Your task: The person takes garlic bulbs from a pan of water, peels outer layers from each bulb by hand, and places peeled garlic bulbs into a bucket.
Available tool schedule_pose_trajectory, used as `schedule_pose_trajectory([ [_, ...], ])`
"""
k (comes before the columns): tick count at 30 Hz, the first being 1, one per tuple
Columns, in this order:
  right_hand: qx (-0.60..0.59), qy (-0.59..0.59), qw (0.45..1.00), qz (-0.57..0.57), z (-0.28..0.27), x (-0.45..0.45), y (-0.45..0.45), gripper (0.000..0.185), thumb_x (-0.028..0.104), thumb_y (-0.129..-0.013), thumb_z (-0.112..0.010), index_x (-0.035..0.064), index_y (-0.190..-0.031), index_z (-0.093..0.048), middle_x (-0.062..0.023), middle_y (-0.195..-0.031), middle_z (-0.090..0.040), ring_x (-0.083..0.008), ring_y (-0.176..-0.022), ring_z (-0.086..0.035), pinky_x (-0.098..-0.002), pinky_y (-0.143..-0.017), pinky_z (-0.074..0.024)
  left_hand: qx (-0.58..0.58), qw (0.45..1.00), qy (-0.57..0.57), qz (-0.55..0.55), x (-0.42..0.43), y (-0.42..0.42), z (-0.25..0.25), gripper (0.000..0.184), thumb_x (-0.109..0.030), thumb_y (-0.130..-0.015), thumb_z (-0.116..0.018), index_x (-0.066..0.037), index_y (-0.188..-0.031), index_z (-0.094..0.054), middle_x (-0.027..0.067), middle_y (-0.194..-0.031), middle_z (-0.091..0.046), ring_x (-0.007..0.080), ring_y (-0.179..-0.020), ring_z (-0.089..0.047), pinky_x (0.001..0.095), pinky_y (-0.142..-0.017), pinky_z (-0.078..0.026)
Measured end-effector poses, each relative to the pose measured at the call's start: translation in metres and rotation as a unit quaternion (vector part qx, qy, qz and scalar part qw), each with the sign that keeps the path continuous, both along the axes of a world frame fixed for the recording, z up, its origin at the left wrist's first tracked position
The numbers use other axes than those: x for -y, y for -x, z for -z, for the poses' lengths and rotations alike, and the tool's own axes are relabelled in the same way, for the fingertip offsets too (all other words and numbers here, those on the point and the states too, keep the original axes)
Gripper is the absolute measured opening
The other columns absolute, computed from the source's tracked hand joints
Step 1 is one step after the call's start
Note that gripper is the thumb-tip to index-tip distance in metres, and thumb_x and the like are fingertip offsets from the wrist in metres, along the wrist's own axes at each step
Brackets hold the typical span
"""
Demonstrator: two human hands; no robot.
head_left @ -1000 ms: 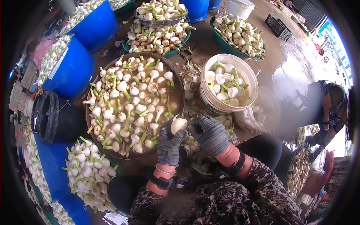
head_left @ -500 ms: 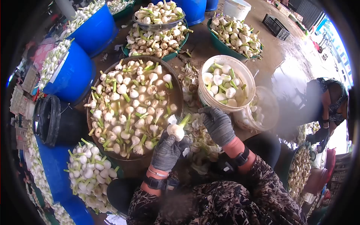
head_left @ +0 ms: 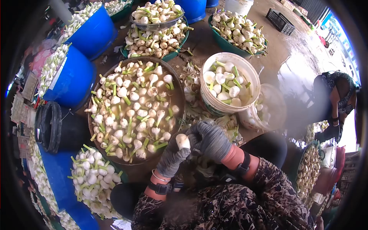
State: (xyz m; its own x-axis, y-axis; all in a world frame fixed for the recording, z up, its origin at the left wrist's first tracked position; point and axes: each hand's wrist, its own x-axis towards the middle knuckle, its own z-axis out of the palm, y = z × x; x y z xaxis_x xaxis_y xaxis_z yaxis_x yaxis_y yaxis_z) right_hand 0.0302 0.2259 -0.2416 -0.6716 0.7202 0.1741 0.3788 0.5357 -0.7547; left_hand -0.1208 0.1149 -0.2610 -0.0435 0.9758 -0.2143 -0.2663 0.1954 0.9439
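Observation:
Grey knit gloves cover both hands. My left hand is closed around a white garlic bulb, just off the lower right rim of a wide round basin of garlic in murky water. Right beside it, my right hand has its fingers bent together at the bulb's right side; what they pinch, if anything, is hidden. Beyond the right hand stands a white bucket with peeled bulbs and water in it.
Loose peelings lie between basin and bucket. A second, cloudy bucket stands at the right. Garlic heaps fill a green tub behind and a pile at lower left. Blue tubs line the left. Another person bends at far right.
The bulb has turned in my left hand; its green stem, seen half a second ago, no longer shows. My right hand has moved left and down, from apart to against the bulb.

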Motion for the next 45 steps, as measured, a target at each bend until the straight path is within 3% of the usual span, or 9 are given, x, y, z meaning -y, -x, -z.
schedule_pose_trajectory([
  [9,-0.003,-0.023,0.999,0.047,0.019,0.000,-0.005,0.018,0.017,-0.086,-0.066,0.0001,-0.091,-0.061,-0.0214,-0.081,-0.065,-0.0397,-0.070,-0.061,-0.0431,-0.064,-0.0499,-0.047,0.997,-0.054,0.042,-0.008,-0.001,-0.005,0.078,-0.035,-0.084,-0.071,-0.003,-0.145,-0.035,0.0100,-0.138,-0.048,0.0209,-0.127,-0.044,0.0356,-0.108,-0.035],
  [16,-0.065,0.462,0.884,0.006,-0.004,-0.008,-0.015,0.036,0.028,-0.091,-0.067,-0.0026,-0.109,-0.062,-0.0169,-0.085,-0.068,-0.0235,-0.072,-0.063,-0.0382,-0.070,-0.0509,-0.288,0.946,-0.148,0.023,-0.006,0.004,0.008,0.077,-0.016,-0.082,-0.064,-0.004,-0.149,-0.027,0.0173,-0.139,-0.044,0.0309,-0.129,-0.044,0.0404,-0.111,-0.033],
  [20,0.021,0.079,0.996,-0.036,0.014,0.006,-0.014,0.029,0.033,-0.089,-0.064,0.0046,-0.093,-0.062,-0.0209,-0.084,-0.065,-0.0407,-0.078,-0.062,-0.0471,-0.067,-0.0495,-0.212,0.975,-0.070,0.007,-0.006,0.006,0.007,0.068,-0.025,-0.083,-0.068,-0.002,-0.141,-0.040,0.0121,-0.134,-0.050,0.0230,-0.125,-0.046,0.0347,-0.109,-0.034],
  [25,0.036,0.245,0.969,0.018,0.019,-0.006,-0.016,0.030,0.029,-0.093,-0.059,0.0033,-0.105,-0.066,-0.0181,-0.085,-0.069,-0.0344,-0.076,-0.066,-0.0449,-0.071,-0.0511,-0.423,0.897,-0.125,-0.006,-0.007,-0.010,0.003,0.054,-0.012,-0.082,-0.063,-0.001,-0.133,-0.048,0.0170,-0.126,-0.057,0.0298,-0.116,-0.056,0.0386,-0.100,-0.045],
  [29,-0.046,0.168,0.981,-0.088,0.086,-0.016,-0.017,0.028,0.028,-0.095,-0.056,0.0044,-0.108,-0.066,-0.0151,-0.084,-0.070,-0.0304,-0.077,-0.067,-0.0408,-0.075,-0.0523,-0.381,0.911,-0.143,-0.067,-0.011,-0.019,0.001,0.054,-0.016,-0.086,-0.063,-0.002,-0.136,-0.046,0.0171,-0.131,-0.055,0.0240,-0.109,-0.059,0.0352,-0.092,-0.051],
  [33,0.228,0.491,0.825,-0.160,0.033,-0.005,-0.023,0.035,0.031,-0.093,-0.061,0.0068,-0.117,-0.064,-0.0176,-0.108,-0.067,-0.0284,-0.094,-0.064,-0.0352,-0.084,-0.0512,0.286,0.929,-0.022,-0.236,-0.015,-0.003,0.030,0.037,-0.035,-0.102,-0.042,-0.007,-0.124,-0.052,0.0158,-0.106,-0.061,0.0186,-0.059,-0.061,0.0264,-0.035,-0.045],
  [39,0.237,0.118,0.963,-0.054,0.015,0.016,-0.023,0.048,0.033,-0.089,-0.067,0.0052,-0.127,-0.057,-0.0193,-0.113,-0.065,-0.0238,-0.107,-0.063,-0.0294,-0.091,-0.0497,-0.014,0.975,0.011,-0.220,-0.009,-0.001,0.005,0.042,-0.036,-0.098,-0.056,-0.006,-0.126,-0.049,0.0096,-0.098,-0.062,0.0112,-0.060,-0.059,0.0235,-0.049,-0.048],
  [41,-0.240,0.440,0.864,-0.046,-0.006,0.015,-0.011,0.038,0.023,-0.089,-0.068,0.0011,-0.119,-0.061,-0.0177,-0.104,-0.067,-0.0276,-0.099,-0.064,-0.0275,-0.087,-0.0503,-0.145,0.974,-0.061,-0.163,-0.015,-0.015,0.013,0.047,-0.018,-0.092,-0.066,-0.003,-0.131,-0.045,0.0104,-0.110,-0.060,0.0162,-0.096,-0.061,0.0287,-0.085,-0.052],
  [45,-0.074,0.166,0.983,0.034,-0.004,-0.019,0.002,0.021,0.016,-0.089,-0.068,0.0031,-0.104,-0.063,-0.0141,-0.086,-0.067,-0.0266,-0.075,-0.064,-0.0328,-0.072,-0.0519,-0.242,0.960,-0.050,-0.128,-0.014,-0.029,0.023,0.057,-0.016,-0.089,-0.068,-0.001,-0.136,-0.041,0.0115,-0.127,-0.054,0.0213,-0.115,-0.053,0.0320,-0.103,-0.042],
])
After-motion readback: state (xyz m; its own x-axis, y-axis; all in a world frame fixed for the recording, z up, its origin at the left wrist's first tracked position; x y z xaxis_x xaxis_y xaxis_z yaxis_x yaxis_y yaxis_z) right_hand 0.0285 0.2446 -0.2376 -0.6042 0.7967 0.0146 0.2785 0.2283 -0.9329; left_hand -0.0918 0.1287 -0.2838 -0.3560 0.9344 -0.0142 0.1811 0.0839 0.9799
